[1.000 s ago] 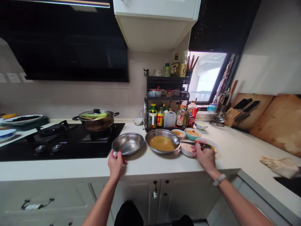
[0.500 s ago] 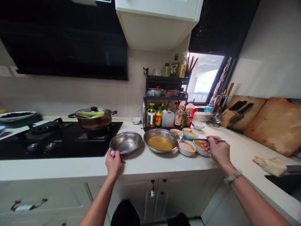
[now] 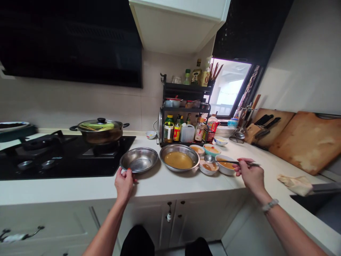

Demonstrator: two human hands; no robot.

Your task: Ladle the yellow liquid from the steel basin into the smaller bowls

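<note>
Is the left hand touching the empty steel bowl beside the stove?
Touching. In the head view the left hand has its fingers curled over the near rim of the empty steel bowl, with no gap between them.

Daylight is coming through the window [image 3: 229, 89] beyond the white countertop [image 3: 170, 183]; pale wall tiles [image 3: 80, 106] are backing it.

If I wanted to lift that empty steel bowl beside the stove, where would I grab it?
Probably by the near rim of the empty steel bowl, coming from the counter edge. The rim flares outward, and the left hand already pinches it there.
</note>
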